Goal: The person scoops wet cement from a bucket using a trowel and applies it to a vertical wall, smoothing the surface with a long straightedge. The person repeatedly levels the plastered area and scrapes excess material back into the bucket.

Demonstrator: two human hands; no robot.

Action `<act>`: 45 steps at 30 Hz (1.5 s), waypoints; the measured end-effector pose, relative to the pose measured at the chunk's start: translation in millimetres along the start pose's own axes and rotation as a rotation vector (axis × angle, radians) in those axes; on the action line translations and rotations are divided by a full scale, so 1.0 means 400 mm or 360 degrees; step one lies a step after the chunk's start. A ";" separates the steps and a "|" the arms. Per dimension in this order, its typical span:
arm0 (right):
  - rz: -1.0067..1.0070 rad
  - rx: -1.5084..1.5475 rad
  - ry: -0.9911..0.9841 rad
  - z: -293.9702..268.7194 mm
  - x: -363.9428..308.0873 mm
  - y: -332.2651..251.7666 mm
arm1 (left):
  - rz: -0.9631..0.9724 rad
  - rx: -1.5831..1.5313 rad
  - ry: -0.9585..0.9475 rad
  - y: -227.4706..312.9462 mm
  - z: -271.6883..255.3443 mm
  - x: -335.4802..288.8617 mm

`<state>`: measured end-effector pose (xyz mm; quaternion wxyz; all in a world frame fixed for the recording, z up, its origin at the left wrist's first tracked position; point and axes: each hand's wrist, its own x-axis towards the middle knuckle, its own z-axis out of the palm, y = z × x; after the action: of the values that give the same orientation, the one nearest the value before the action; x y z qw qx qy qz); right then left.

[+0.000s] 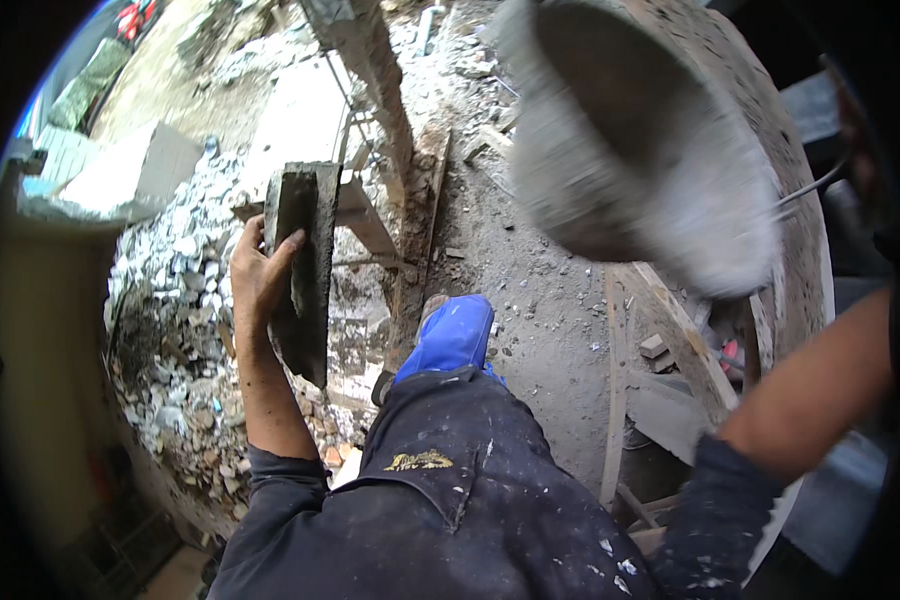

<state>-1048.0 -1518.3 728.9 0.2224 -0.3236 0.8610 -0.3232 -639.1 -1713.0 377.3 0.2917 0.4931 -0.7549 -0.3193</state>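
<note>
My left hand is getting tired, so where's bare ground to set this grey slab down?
Free: the packed dirt between the blue boot and the blurred bucket. Crowded: the rubble heap left of the left hand gripping the slab, and the wooden planks on the right.

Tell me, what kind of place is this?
Most likely a building site: heaps of grey broken rubble on bare dirt, a mortar-crusted grey bucket lifted up, and a flat grey mortar-smeared board in the left hand.

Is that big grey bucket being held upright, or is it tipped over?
Tipped. The bucket is raised with its open mouth turned sideways toward the camera, so its dark inside shows. Motion blur hides whether anything is in it.
</note>
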 end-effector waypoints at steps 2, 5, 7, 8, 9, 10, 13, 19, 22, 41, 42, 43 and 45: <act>-0.0186 0.0028 -0.0168 0.165 0.042 0.116 | -0.0205 0.0172 0.0196 -0.049 0.025 -0.041; -0.0057 -0.0116 -0.0458 0.451 0.140 0.310 | -0.0598 0.0067 0.0133 -0.109 0.059 -0.086; 0.0120 0.0126 -0.0486 0.706 0.215 0.458 | -0.0621 -0.0016 0.0168 -0.154 0.106 -0.095; 0.0151 0.0214 -0.0543 0.818 0.246 0.539 | -0.0577 -0.0105 0.0165 -0.184 0.132 -0.092; 0.0311 0.0177 -0.0551 0.941 0.285 0.623 | -0.0640 0.0164 0.0134 -0.215 0.162 -0.095; 0.0331 0.0233 -0.0507 1.065 0.321 0.714 | -0.0676 0.0063 0.0089 -0.257 0.205 -0.092; 0.0372 0.0250 -0.0453 1.423 0.430 0.985 | -0.0861 0.0081 -0.0002 -0.408 0.385 -0.083; 0.0737 0.0353 -0.0291 1.953 0.564 1.400 | -0.0941 0.0151 -0.0331 -0.716 0.798 -0.029; 0.0715 0.0681 -0.0140 2.042 0.637 1.512 | -0.0968 0.0065 -0.0424 -0.812 0.969 0.005; 0.0116 -0.0040 -0.0252 2.076 0.638 1.591 | -0.0774 0.0087 -0.0564 -0.929 1.405 0.282; 0.0092 0.0206 -0.0113 2.064 0.571 1.601 | -0.0801 0.0093 -0.0606 -0.923 1.428 0.292; 0.0185 0.0347 0.0010 2.056 0.484 1.608 | -0.0812 0.0180 -0.0649 -0.915 1.456 0.304; 0.0448 0.0363 -0.0140 2.007 0.270 1.619 | -0.0700 0.0178 -0.0646 -0.903 1.514 0.325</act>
<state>-915.2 -1548.6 -299.3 0.3382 -0.1864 0.8451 -0.3699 -939.3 -1828.4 -263.5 0.0314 0.5861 -0.6893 -0.4248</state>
